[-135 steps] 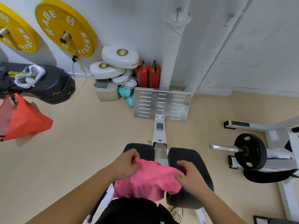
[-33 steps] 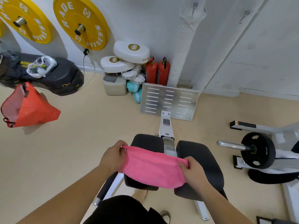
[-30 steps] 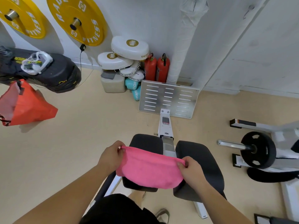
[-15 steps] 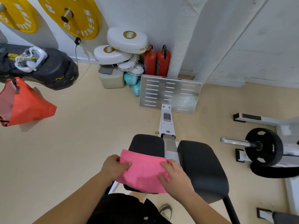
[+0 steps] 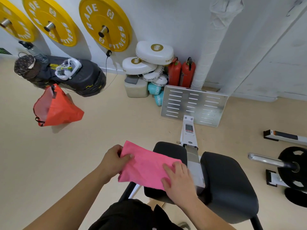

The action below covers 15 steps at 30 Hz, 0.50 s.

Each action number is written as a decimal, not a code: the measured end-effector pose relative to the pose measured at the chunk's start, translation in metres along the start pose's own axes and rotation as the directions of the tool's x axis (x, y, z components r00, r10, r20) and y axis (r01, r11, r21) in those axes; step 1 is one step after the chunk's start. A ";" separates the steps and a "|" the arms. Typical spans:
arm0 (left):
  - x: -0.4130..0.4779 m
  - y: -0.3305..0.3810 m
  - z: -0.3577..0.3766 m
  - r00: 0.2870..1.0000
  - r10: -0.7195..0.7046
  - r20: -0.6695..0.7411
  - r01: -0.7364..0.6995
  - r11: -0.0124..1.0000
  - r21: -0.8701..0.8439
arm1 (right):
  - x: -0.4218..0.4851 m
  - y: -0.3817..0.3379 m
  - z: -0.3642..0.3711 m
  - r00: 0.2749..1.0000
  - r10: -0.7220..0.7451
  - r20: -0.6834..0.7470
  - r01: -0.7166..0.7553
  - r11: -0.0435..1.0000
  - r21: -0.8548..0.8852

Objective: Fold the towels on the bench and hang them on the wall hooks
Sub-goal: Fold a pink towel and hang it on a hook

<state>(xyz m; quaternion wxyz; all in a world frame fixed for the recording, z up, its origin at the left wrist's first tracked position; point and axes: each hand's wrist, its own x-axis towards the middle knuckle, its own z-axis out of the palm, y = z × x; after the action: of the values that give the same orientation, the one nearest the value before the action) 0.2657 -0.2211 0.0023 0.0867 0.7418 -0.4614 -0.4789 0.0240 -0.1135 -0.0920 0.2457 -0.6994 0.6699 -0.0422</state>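
Two grips are on a pink towel [image 5: 146,166] in the head view. The towel is a flat oblong, its right end lying on the left black pad of the desk [image 5: 171,151] and its left end sticking out past the pad's edge above the floor [image 5: 83,155]. The left grip [image 5: 114,163] pinches that free end, thumb on top, the fingers beneath hidden by the cloth. The right grip [image 5: 180,181] lies spread on the towel's right end, fingers straight and flat on the cloth over the pad. The desk's second pad sits just to the right, and a white rail between the two runs up to a slotted metal plate [image 5: 194,105]. Behind the plate, two red extinguishers [image 5: 181,72] stand against the wall beside a stack of white pads [image 5: 154,52]. Three yellow discs [image 5: 104,24] hang on the wall at upper left. Below them is a black bag [image 5: 79,77], with an orange sack [image 5: 56,108] just under it. A black disc on a bar [image 5: 294,168] is at far right.
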 end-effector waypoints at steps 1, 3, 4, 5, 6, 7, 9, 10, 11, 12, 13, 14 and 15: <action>-0.002 0.002 0.000 1.000 0.011 0.009 -0.011 1.000 -0.006 | -0.001 -0.001 -0.001 1.000 0.003 0.006 -0.003 1.000 0.008; -0.008 0.009 0.011 0.998 0.027 0.064 -0.027 1.000 -0.003 | -0.005 0.002 -0.003 0.999 0.015 0.031 -0.015 1.000 0.026; -0.011 0.013 0.021 0.995 0.032 0.098 -0.032 0.999 0.000 | -0.008 0.006 -0.004 0.998 0.013 0.065 -0.017 0.998 0.062; -0.013 0.016 0.033 0.991 0.039 0.130 -0.040 0.999 0.004 | -0.010 0.011 -0.007 0.995 0.011 0.103 -0.024 0.992 0.125; -0.014 0.021 0.047 0.986 0.053 0.156 -0.056 0.998 0.013 | -0.013 0.015 -0.010 0.992 0.018 0.126 -0.042 0.980 0.194; -0.014 0.025 0.062 0.981 0.080 0.178 -0.086 0.996 0.029 | -0.016 0.020 -0.013 0.990 0.036 0.140 -0.070 0.966 0.248; -0.013 0.033 0.090 0.966 0.141 0.215 -0.161 0.984 0.078 | -0.023 0.029 -0.020 0.986 0.088 0.140 -0.128 0.941 0.313; -0.012 0.036 0.103 0.958 0.161 0.237 -0.191 0.976 0.109 | -0.026 0.032 -0.026 0.981 0.116 0.156 -0.164 0.922 0.351; -0.011 0.037 0.115 0.949 0.170 0.264 -0.212 0.968 0.138 | -0.030 0.033 -0.032 0.971 0.139 0.196 -0.209 0.892 0.400; -0.009 0.037 0.126 0.942 0.165 0.291 -0.220 0.961 0.165 | -0.034 0.035 -0.038 0.959 0.148 0.243 -0.247 0.858 0.451; -0.008 0.037 0.135 0.937 0.156 0.313 -0.223 0.956 0.191 | -0.037 0.037 -0.042 0.945 0.151 0.290 -0.283 0.824 0.492; -0.006 0.038 0.143 0.930 0.153 0.334 -0.235 0.947 0.219 | -0.039 0.039 -0.045 0.931 0.154 0.330 -0.316 0.792 0.522; -0.005 0.038 0.150 0.921 0.152 0.358 -0.256 0.930 0.262 | -0.041 0.041 -0.045 0.916 0.167 0.364 -0.353 0.767 0.537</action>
<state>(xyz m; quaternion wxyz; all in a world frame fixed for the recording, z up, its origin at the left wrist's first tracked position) 0.1236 -0.1913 -0.0523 -0.0572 0.6022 -0.6131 -0.5082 -0.0352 -0.0864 -0.0576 0.5517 -0.4850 0.6697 -0.1093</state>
